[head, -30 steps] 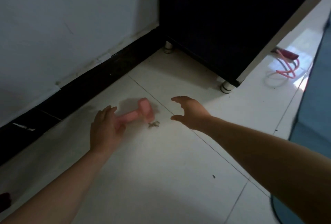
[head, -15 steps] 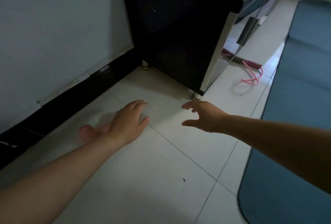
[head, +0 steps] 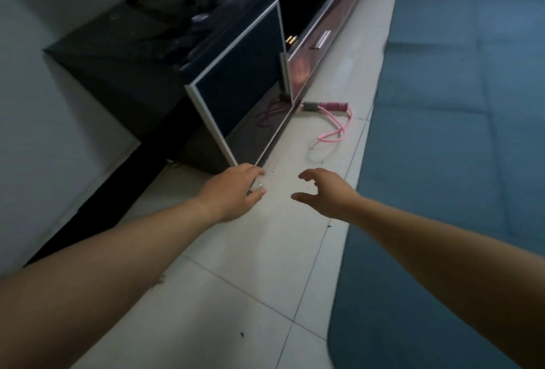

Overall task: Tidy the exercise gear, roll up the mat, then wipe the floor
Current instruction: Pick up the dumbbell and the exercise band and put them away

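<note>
Both arms reach out low over the white tiled floor, seen from the head cam. L hand sits at the bottom front corner of a dark TV cabinet w/ white edging, back of the hand up. Its fingers curl down and its thumb lies under them, w/ a pale round cabinet foot showing in the gap. Whether the L hand touches or grips that foot cannot be told. R hand hovers just beside it over bare tile, fingers spread and hooked, thumb apart below them, holding nothing.

A pink jump rope lies loose on the floor beyond the hands, between the cabinet front and the mat. Its dark red handle lies flat by the cabinet's base, and part of the cord runs under the cabinet. A blue exercise mat lies unrolled and flat along the R side of the frame, its rounded near corner close to the R forearm.

The cabinet's glossy drawer fronts run away toward the top of the frame. A pale wall w/ a black baseboard fills the L side. Dark specks dot the tiles.
</note>
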Demonstrator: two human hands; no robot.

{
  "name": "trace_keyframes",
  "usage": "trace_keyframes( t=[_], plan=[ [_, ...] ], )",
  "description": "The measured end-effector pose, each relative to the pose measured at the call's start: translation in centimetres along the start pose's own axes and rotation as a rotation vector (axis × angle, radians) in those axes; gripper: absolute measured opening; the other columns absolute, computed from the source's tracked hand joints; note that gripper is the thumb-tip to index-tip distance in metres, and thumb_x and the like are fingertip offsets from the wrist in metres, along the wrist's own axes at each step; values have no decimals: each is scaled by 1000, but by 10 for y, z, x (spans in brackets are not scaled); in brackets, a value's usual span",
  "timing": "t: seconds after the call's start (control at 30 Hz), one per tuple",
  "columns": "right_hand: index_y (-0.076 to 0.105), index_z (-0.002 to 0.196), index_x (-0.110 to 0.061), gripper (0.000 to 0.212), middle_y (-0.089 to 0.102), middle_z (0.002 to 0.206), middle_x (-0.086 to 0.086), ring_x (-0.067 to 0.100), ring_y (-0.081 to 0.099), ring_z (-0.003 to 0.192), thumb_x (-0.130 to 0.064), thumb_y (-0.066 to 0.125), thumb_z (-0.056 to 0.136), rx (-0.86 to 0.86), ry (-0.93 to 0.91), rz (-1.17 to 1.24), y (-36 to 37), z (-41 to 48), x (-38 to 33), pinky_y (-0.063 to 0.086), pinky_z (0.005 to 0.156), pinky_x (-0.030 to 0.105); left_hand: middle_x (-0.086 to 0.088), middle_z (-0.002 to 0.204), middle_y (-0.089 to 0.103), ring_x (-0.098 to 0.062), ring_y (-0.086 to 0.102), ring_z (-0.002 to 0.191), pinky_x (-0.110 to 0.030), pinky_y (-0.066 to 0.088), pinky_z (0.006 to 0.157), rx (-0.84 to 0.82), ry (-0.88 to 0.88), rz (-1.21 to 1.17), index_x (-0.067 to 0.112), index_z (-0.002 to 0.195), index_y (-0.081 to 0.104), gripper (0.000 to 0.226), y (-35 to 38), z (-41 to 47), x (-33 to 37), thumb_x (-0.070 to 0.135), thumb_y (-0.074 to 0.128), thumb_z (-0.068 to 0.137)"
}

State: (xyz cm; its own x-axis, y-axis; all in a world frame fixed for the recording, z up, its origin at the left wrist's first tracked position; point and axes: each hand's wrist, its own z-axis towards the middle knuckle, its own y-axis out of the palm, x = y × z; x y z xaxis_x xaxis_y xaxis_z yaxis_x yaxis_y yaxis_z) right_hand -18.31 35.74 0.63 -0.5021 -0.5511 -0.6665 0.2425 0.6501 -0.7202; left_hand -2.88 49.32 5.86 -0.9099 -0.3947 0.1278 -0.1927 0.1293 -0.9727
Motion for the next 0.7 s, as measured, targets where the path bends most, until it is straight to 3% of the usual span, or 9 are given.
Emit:
trace_keyframes(
  t=[0.23, 0.37, 0.7],
  plan=[
    [45, 132, -13, 57, 51, 133, 6, 24, 51, 117, -48, 57, 87, 152, 279, 160, -20, 14, 65, 43, 92, 33, 2, 140, 44, -20, 45, 124, -35, 40, 100, -175, 2, 151, 25, 133, 44, 44, -3, 62, 43, 43, 46, 93],
    [45, 132, -14, 58, 49, 134, 6, 23, 49, 119, -49, 56, 87, 101, 300, 94, -24, 18, 87, 42, 93, 34, 1, 134, 48, -20, 48, 121, -38, 42, 98, -173, 19, 133, 24, 130, 45, 43, 11, 93, 42, 44, 47, 92],
    [47, 131, -13, 54, 48, 136, 6, 21, 44, 125, -43, 59, 88, 178, 437, 47, -32, 0, 132, 35, 102, 32, -4, 133, 52, -22, 50, 119, -35, 41, 97, -121, 94, -75, 18, 130, 48, 41, 57, 191, 60, 37, 49, 93]
  ],
)
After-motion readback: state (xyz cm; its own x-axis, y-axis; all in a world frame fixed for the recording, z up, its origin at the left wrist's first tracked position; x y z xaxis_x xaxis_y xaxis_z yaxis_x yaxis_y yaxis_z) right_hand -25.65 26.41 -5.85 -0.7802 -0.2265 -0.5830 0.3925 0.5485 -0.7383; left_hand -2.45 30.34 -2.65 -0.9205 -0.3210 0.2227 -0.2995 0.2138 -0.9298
